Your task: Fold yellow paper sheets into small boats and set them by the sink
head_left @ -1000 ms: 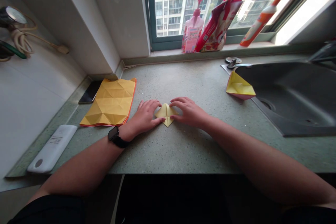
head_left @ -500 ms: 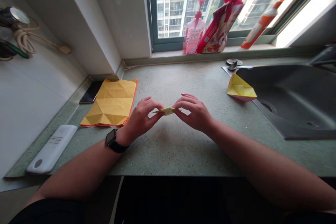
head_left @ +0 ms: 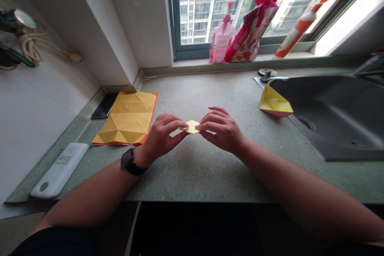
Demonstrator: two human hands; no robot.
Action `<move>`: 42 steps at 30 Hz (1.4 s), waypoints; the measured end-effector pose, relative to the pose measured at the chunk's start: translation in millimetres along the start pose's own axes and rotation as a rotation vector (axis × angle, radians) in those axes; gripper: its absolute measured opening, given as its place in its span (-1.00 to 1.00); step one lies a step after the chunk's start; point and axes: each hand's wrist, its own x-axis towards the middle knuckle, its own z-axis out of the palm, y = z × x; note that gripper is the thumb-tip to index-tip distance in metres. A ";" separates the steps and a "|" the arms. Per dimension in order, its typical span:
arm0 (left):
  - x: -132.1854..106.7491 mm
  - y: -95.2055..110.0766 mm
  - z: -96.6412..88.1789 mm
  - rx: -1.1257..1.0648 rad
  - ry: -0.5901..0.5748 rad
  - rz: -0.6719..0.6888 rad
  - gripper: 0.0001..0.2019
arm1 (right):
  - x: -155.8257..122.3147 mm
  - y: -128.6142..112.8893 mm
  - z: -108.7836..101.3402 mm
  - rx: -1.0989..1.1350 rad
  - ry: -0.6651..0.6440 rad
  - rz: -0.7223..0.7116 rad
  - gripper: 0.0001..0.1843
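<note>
While L fingers [head_left: 176, 125] & R fingers [head_left: 207, 126] pinch folded yel. paper [head_left: 193, 127], its ends are partly hidden.

Open countertop [head_left: 198, 90] beyond right hand [head_left: 223, 130]

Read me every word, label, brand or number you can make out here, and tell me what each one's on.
None can be read.
Pink pump bottle: label print, too small.
Red bag: printing and a square code, too blurred.
White device: short printed lines, too small.
Small folded paper in the hands: no writing visible.
</note>
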 end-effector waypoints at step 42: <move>-2.6 -34.5 -2.2 -0.162 0.126 -0.360 -0.87 | -10.5 46.3 8.3 0.655 0.399 0.747 -0.64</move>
